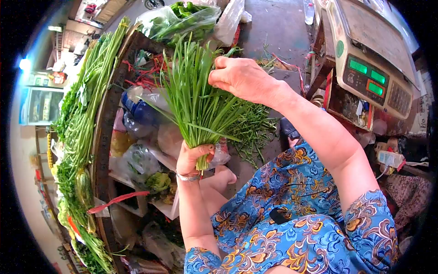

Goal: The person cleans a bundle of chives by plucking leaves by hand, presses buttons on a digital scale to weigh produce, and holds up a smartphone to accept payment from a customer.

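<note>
A bunch of garlic chives (191, 96) stands upright with its long green blades fanned out at the top. My left hand (194, 160) wraps round the bunch near its lower end; a few cut stems poke out below the fist. At the upper right side of the leaves is my right hand (242, 77), its thumb and fingers pinched together. What lies between those fingertips is hidden, though they touch or nearly touch the blades. Loose green trimmings (255, 128) are piled on the floor behind and below the chives.
A digital scale (374, 55) with lit green displays stands at the right. Long green beans and leafy vegetables (86, 123) line the wooden-edged stall at the left. Plastic bags (141, 160) fill the shelf beneath. Bagged greens (178, 18) sit at the back, near red ties (148, 68).
</note>
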The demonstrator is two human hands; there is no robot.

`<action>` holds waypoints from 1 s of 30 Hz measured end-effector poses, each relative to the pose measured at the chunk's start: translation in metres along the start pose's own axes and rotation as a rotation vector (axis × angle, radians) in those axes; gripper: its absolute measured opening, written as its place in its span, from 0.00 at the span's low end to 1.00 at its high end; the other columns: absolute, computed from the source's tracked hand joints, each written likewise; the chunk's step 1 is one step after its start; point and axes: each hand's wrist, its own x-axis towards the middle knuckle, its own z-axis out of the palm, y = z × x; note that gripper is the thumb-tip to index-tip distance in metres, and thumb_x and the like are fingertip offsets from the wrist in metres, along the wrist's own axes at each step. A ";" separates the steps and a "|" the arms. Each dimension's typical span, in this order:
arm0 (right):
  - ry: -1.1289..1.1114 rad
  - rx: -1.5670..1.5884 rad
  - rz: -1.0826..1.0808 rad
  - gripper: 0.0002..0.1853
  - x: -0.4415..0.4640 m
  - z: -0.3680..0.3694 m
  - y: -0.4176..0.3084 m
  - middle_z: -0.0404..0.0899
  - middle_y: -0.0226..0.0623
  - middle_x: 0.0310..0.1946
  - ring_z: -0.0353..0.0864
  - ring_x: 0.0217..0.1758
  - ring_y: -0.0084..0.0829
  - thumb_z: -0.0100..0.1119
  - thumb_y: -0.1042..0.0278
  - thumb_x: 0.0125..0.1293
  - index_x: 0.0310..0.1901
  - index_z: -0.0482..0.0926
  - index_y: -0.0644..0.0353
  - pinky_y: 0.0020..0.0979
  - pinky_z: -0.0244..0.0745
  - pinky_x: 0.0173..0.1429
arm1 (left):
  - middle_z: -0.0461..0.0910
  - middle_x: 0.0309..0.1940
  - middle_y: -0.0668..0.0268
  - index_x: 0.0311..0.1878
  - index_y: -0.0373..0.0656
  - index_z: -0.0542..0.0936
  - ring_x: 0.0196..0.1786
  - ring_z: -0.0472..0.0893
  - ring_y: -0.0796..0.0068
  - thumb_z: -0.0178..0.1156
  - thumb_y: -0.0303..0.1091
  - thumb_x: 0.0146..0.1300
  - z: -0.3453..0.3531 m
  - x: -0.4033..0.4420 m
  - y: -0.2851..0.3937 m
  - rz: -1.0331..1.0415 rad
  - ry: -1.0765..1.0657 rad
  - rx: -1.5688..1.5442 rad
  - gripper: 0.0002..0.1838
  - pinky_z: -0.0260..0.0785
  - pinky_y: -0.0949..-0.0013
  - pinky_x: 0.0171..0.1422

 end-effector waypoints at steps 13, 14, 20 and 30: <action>0.151 -0.197 0.042 0.07 0.000 -0.003 0.015 0.76 0.41 0.33 0.81 0.36 0.43 0.55 0.67 0.63 0.35 0.74 0.60 0.40 0.79 0.37 | 0.79 0.25 0.59 0.41 0.32 0.78 0.19 0.75 0.70 0.61 0.20 0.50 -0.004 0.001 0.001 0.047 0.113 0.048 0.12 0.67 0.73 0.21; 0.234 -0.142 0.088 0.06 -0.001 -0.006 0.014 0.77 0.42 0.33 0.81 0.35 0.46 0.53 0.67 0.64 0.36 0.73 0.60 0.42 0.79 0.37 | 0.79 0.24 0.59 0.39 0.33 0.78 0.19 0.75 0.70 0.60 0.20 0.51 -0.013 0.003 -0.001 0.049 0.159 0.050 0.11 0.67 0.72 0.22; -0.011 0.086 0.180 0.11 -0.014 -0.018 0.003 0.77 0.53 0.31 0.78 0.37 0.57 0.46 0.64 0.68 0.34 0.73 0.63 0.50 0.72 0.41 | 0.78 0.24 0.61 0.40 0.36 0.76 0.21 0.75 0.72 0.60 0.24 0.56 -0.025 0.002 0.007 0.176 0.327 0.142 0.09 0.67 0.73 0.24; -0.380 -0.001 0.275 0.11 -0.016 -0.006 -0.021 0.82 0.48 0.40 0.80 0.48 0.47 0.56 0.70 0.61 0.43 0.81 0.62 0.43 0.75 0.52 | 0.77 0.31 0.57 0.54 0.35 0.72 0.24 0.73 0.70 0.58 0.22 0.54 -0.032 0.001 0.006 0.205 0.084 -0.051 0.21 0.66 0.72 0.26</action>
